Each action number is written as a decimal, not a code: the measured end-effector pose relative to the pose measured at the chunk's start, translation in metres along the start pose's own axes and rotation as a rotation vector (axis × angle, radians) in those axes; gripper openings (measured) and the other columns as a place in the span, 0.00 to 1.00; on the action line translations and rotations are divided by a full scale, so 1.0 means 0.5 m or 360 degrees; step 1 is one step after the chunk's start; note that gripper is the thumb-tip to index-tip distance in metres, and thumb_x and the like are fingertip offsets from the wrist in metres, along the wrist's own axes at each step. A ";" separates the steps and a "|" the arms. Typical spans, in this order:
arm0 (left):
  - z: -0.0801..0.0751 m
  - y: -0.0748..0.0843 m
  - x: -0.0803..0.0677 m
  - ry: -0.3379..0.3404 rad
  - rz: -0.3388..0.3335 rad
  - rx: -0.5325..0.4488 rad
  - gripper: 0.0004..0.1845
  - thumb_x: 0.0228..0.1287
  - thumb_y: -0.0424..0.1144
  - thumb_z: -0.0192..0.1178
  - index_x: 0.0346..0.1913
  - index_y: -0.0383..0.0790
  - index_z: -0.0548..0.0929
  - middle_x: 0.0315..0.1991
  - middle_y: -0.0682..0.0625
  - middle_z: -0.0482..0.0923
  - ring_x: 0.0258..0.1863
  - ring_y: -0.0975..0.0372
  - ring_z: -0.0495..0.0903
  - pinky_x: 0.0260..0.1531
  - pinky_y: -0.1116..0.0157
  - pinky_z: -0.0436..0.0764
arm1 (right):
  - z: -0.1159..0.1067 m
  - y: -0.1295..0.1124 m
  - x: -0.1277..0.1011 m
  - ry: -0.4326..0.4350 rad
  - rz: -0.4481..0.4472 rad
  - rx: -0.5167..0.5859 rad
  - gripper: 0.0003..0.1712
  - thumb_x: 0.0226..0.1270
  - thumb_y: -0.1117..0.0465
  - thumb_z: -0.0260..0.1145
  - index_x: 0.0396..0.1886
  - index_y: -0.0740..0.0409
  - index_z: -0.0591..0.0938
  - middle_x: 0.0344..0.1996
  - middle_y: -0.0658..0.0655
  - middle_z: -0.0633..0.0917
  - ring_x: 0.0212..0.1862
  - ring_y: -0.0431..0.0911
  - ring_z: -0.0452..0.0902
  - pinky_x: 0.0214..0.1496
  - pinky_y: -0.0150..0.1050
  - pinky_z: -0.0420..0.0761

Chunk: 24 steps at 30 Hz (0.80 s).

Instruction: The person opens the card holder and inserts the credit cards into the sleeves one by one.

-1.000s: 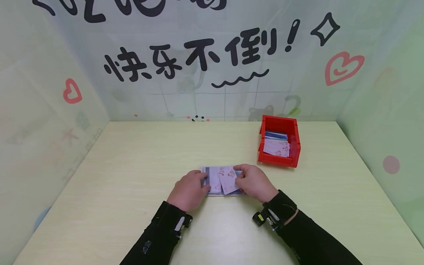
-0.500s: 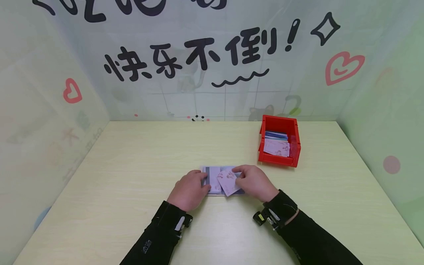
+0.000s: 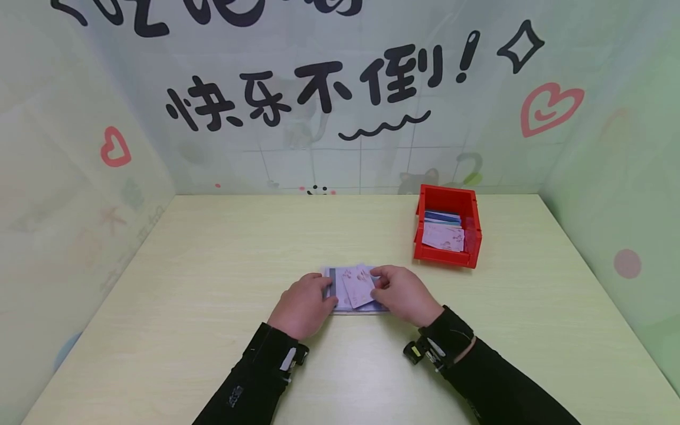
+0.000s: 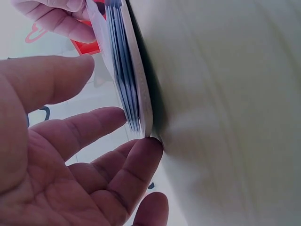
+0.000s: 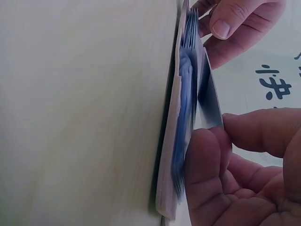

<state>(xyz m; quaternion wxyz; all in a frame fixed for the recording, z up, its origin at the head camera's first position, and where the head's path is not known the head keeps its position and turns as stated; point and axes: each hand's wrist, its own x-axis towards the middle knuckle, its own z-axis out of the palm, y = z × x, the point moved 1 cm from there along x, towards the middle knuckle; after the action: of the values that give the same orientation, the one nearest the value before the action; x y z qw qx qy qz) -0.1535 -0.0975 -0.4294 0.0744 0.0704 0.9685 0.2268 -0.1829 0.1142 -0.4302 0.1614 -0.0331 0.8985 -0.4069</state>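
A card holder booklet (image 3: 333, 289) lies spread on the table, with a thick pale cover (image 5: 167, 179) and several thin bluish sleeves (image 4: 123, 70). My right hand (image 3: 404, 292) pinches a pink floral card (image 3: 358, 288) between thumb and fingers. Tilted, the card overlaps the middle of the booklet in the head view; its dark underside stands away from the sleeves in the right wrist view. My left hand (image 3: 303, 304) rests at the booklet's left edge, relaxed fingertips (image 4: 149, 146) against the sleeves and cover. Its thumb (image 4: 75, 70) stands over the page.
A red bin (image 3: 448, 258) stands at the back right of the wooden table (image 3: 239, 236). Inside it are a pink floral card (image 3: 444, 237) and several blue and white cards (image 3: 443, 217). Printed cloth walls (image 3: 297, 165) enclose the table at the back and sides.
The floral card has moved left in my right hand, from the right page onto the booklet's middle, and its tilt has changed. My left hand stays where it was.
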 end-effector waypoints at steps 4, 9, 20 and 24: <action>-0.001 0.000 0.000 -0.0002 0.0001 0.0008 0.27 0.75 0.46 0.65 0.70 0.36 0.80 0.71 0.37 0.76 0.71 0.43 0.76 0.70 0.46 0.77 | 0.006 -0.001 0.001 0.0015 -0.0027 -0.0031 0.27 0.69 0.64 0.74 0.67 0.60 0.82 0.44 0.55 0.85 0.49 0.49 0.77 0.48 0.36 0.86; -0.003 0.001 -0.001 -0.0009 0.0003 0.0014 0.27 0.76 0.46 0.65 0.71 0.36 0.79 0.71 0.37 0.76 0.71 0.43 0.76 0.70 0.46 0.77 | 0.012 -0.005 -0.003 0.0030 -0.0050 -0.0090 0.26 0.69 0.64 0.74 0.66 0.59 0.83 0.50 0.55 0.86 0.52 0.49 0.78 0.59 0.43 0.86; -0.007 0.004 -0.004 -0.0014 0.0001 -0.0016 0.27 0.75 0.45 0.65 0.71 0.36 0.79 0.71 0.38 0.76 0.70 0.44 0.77 0.69 0.46 0.78 | 0.021 -0.018 -0.015 0.0007 -0.0040 -0.0104 0.28 0.69 0.61 0.74 0.68 0.55 0.83 0.65 0.56 0.84 0.59 0.50 0.80 0.60 0.46 0.87; -0.008 0.004 -0.004 -0.0011 0.0009 -0.0020 0.27 0.75 0.45 0.65 0.71 0.35 0.79 0.71 0.37 0.76 0.70 0.44 0.77 0.70 0.46 0.77 | 0.022 -0.020 -0.019 0.0002 -0.0060 -0.0113 0.28 0.69 0.60 0.74 0.68 0.56 0.83 0.64 0.56 0.85 0.60 0.50 0.81 0.60 0.45 0.88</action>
<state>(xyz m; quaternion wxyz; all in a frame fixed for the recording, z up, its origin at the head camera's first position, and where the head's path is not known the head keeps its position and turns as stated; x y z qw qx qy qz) -0.1523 -0.0978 -0.4250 0.0777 0.0734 0.9666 0.2328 -0.1714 0.1013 -0.4272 0.1518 -0.0555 0.9117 -0.3778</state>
